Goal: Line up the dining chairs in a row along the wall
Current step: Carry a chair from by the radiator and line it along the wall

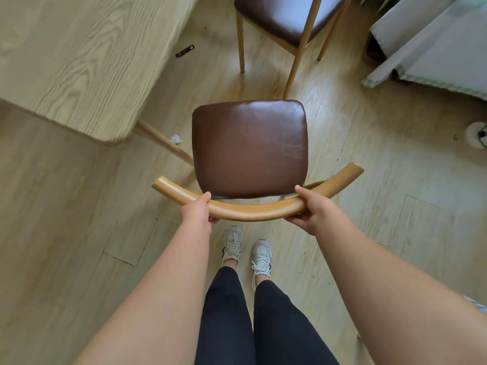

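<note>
A dining chair with a brown leather seat (249,148) and a curved wooden backrest stands right in front of me on the wood floor. My left hand (196,210) grips the backrest rail left of its middle, and my right hand (312,209) grips it right of its middle. A second matching chair (284,14) stands beyond the first, at the top of the view, its seat partly cut off by the frame edge. The legs of the near chair are hidden under its seat.
A light wooden table (79,61) fills the upper left, one slanted leg reaching down beside the near chair. White cloth-covered furniture (434,48) sits at the upper right. A small dark item (185,50) lies on the floor by the table. My feet stand just behind the chair.
</note>
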`<move>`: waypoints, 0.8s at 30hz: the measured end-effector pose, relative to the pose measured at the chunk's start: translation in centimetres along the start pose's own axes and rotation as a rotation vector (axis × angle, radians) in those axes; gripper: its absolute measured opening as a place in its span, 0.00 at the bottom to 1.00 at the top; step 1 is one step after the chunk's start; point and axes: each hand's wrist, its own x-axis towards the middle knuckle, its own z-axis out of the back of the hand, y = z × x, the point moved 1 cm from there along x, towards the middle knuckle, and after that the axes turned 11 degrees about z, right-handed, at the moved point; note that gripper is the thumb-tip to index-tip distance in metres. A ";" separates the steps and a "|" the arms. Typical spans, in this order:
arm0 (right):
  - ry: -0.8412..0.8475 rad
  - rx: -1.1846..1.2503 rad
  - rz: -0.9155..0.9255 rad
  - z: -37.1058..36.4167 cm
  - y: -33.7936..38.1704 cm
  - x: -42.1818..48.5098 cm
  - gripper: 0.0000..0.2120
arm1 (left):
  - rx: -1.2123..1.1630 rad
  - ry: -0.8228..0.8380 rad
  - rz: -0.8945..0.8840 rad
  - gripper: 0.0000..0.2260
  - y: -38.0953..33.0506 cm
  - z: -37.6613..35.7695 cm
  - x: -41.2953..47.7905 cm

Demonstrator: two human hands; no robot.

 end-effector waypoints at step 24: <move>0.002 -0.247 0.218 -3.3 -2.2 -9.5 0.24 | -0.176 -0.024 -0.190 0.16 2.1 10.7 -5.4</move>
